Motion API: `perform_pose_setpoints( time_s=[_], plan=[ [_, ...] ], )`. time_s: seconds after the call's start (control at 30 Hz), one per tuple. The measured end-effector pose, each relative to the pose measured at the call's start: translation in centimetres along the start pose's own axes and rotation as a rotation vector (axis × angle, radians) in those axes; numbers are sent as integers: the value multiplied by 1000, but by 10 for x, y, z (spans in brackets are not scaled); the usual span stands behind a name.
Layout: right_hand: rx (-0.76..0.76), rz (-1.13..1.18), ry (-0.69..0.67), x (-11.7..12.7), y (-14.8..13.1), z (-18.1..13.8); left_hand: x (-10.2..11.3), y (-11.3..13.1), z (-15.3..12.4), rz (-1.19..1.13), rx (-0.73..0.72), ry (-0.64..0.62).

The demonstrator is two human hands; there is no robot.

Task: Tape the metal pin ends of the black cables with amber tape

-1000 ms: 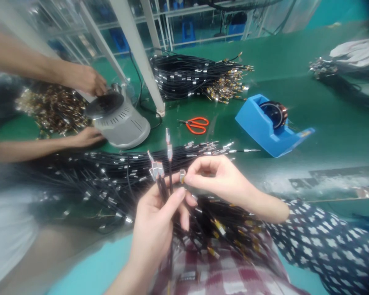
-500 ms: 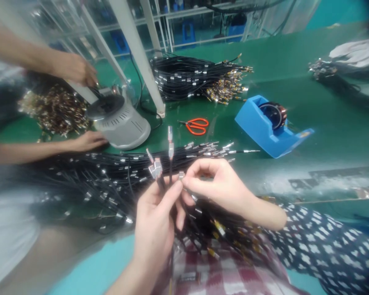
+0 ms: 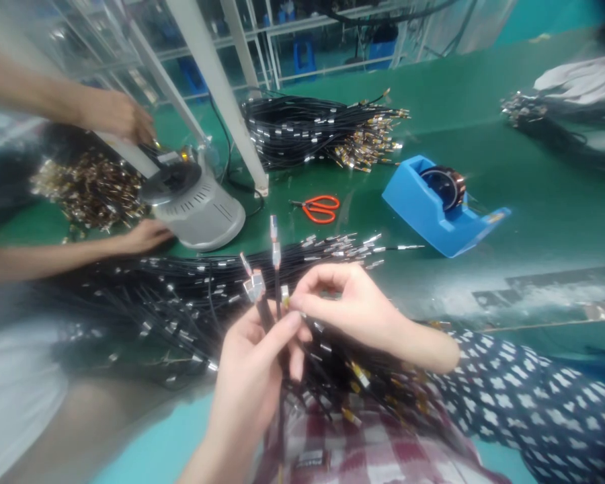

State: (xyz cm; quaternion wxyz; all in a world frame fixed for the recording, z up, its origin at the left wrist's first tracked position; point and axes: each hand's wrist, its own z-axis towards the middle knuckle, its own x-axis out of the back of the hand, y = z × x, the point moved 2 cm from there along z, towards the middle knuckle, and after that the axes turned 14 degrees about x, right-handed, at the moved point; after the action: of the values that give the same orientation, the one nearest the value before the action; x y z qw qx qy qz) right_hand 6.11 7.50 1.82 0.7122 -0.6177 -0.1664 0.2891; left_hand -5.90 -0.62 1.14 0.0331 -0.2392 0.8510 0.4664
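Note:
My left hand (image 3: 255,363) is closed around several black cables whose metal connector ends (image 3: 255,286) stick up above the fingers. One cable (image 3: 275,255) stands taller than the others, with a silvery tip. Thumb and forefinger of my right hand (image 3: 350,306) pinch a cable end (image 3: 285,296) with a metal plug and a bit of yellow on it, close to my left thumb. Below both hands, more black cables (image 3: 327,366) with metal and yellow ends lie over the checked cloth on my lap.
A blue tape dispenser (image 3: 423,202), orange-handled scissors (image 3: 321,209) and cable bundles (image 3: 317,131) lie on the green table (image 3: 464,114). Loose cables (image 3: 181,275) spread along its near edge. At left, a co-worker's hands (image 3: 115,114) are by a grey round machine (image 3: 202,215) beside a white post (image 3: 216,87).
My right hand has shifted slightly left, and the pinched cable end now sits nearer the upright cable with yellow showing on it. At the grey machine, an orange-yellow spot now shows on top.

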Motion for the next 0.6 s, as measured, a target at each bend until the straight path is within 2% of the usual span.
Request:
perform_pose_setpoints(
  time_s=[0.23,0.43,0.6],
  plan=[
    [-67,146,112,9,12,1,2,4,0,-10,41,-27],
    [-3,111,21,3,5,-3,2,2,2,8,27,-18],
    [0,103,53,-2,3,-5,1,1,1,3,6,-18]
  ],
)
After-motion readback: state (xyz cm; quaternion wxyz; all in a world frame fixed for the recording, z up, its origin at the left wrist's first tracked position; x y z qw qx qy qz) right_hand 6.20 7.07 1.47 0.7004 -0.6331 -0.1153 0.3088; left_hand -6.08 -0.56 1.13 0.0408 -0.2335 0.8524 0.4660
